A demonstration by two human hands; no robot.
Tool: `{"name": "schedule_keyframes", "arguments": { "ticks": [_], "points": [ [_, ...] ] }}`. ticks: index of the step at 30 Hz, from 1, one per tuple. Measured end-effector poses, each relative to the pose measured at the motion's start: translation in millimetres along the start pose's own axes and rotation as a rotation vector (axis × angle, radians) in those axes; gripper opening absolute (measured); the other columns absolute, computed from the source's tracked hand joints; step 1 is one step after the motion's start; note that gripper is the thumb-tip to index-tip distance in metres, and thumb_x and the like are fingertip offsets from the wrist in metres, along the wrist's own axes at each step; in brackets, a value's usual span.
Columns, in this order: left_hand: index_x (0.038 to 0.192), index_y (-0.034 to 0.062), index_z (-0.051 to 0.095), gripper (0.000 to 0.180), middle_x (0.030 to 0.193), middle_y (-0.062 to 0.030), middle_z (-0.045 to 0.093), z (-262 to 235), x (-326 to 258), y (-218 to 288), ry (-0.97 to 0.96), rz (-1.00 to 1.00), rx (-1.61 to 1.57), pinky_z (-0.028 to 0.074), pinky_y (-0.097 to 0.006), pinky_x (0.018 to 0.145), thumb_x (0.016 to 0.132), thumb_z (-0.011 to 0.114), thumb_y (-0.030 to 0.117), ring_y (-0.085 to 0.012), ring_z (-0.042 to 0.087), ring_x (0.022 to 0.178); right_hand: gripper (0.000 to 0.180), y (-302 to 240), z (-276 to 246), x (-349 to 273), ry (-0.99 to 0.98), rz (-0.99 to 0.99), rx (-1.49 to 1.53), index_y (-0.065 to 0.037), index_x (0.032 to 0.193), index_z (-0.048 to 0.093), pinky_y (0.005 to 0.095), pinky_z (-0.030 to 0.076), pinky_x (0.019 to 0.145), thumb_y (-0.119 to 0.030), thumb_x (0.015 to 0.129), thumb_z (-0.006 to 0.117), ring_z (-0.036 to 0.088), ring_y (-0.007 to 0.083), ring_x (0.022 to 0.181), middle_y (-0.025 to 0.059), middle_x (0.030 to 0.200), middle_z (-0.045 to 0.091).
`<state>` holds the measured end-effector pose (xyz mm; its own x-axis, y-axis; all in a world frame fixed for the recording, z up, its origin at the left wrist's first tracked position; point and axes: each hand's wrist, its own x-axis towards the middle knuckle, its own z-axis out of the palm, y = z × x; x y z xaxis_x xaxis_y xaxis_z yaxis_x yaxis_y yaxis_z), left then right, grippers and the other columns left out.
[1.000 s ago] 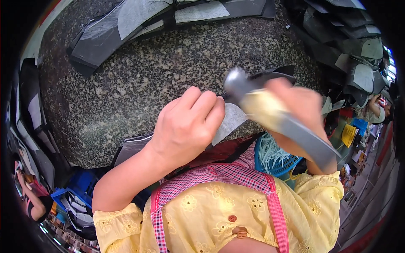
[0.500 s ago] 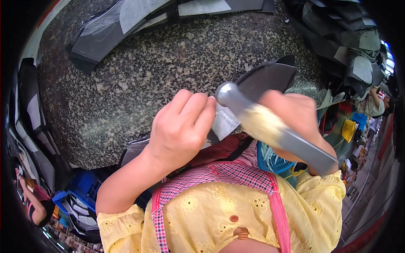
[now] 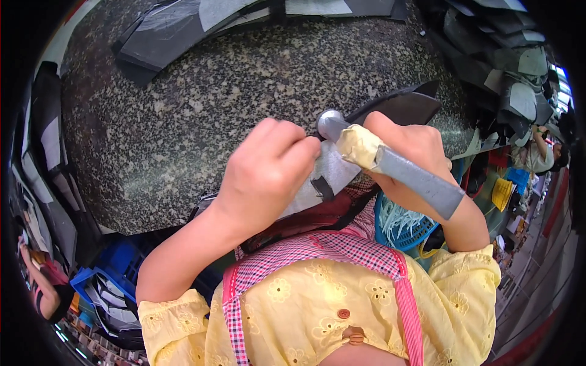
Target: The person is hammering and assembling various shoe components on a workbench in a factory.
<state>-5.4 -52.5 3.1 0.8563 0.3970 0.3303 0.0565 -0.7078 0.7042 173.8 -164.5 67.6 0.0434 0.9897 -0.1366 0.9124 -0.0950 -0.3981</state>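
Observation:
My right hand (image 3: 415, 146) is closed round the handle of a hammer, most of which is hidden beneath the head. The steel hammer head (image 3: 421, 183) has a round face, a long flat tail and a cream-coloured wrap round its middle. Its face is close to a dark curved sheet piece (image 3: 403, 107) with a pale grey fabric-like patch (image 3: 332, 161); contact cannot be made out. The piece lies at the near edge of the stone-topped table (image 3: 201, 110). My left hand (image 3: 265, 168) has its fingers curled and pinched on the piece, left of the hammer face.
More dark and grey sheet pieces (image 3: 171, 38) lie at the table's far side, with others heaped at right (image 3: 519, 67) and left (image 3: 52, 134). A blue basket of pale strips (image 3: 406, 229) stands below the near edge. A blue crate (image 3: 104, 299) is at lower left. Other people sit at both sides.
My left hand has shifted slightly right, and more of the grey patch shows. The hammer's tail has swung up and left, while its face stays near the piece.

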Motion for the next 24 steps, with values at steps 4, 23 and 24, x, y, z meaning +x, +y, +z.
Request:
{"name": "schedule_keyframes", "arguments": {
  "ticks": [4,23,24],
  "points": [
    [0.091,0.0021,0.068,0.022,0.085,-0.0090,0.060,-4.8,-8.5,-0.4,-0.015,-0.030,0.031,0.049,-0.035,0.062,0.070,0.073,0.000,-0.0250,0.059,0.072,0.023,6.9,-3.1,6.9,0.036,-0.096,-0.048,-0.009,0.085,0.049,0.0380,0.047,0.047,-0.017,0.073,0.067,0.061,0.0312,0.056,0.0092,0.062,0.057],
    [0.085,0.0145,0.064,0.016,0.081,0.0053,0.056,-10.9,-38.3,-0.1,0.145,0.079,0.477,0.034,-0.036,0.077,0.069,0.065,0.017,-0.0153,0.055,0.086,0.024,-29.7,1.4,15.3,-0.137,-0.109,-0.035,-0.010,0.084,0.054,0.0389,0.045,0.049,-0.009,0.069,0.072,0.061,0.0329,0.059,0.0108,0.062,0.057],
    [0.086,0.0151,0.066,0.017,0.082,0.0058,0.058,-15.2,-39.6,0.9,0.093,-0.036,0.349,0.034,-0.037,0.078,0.070,0.070,0.017,-0.0162,0.054,0.087,0.023,-29.7,0.2,17.2,-0.149,-0.095,-0.012,-0.008,0.085,0.051,0.0404,0.046,0.050,-0.014,0.072,0.070,0.063,0.0327,0.060,0.0109,0.064,0.059]
  ]
}}
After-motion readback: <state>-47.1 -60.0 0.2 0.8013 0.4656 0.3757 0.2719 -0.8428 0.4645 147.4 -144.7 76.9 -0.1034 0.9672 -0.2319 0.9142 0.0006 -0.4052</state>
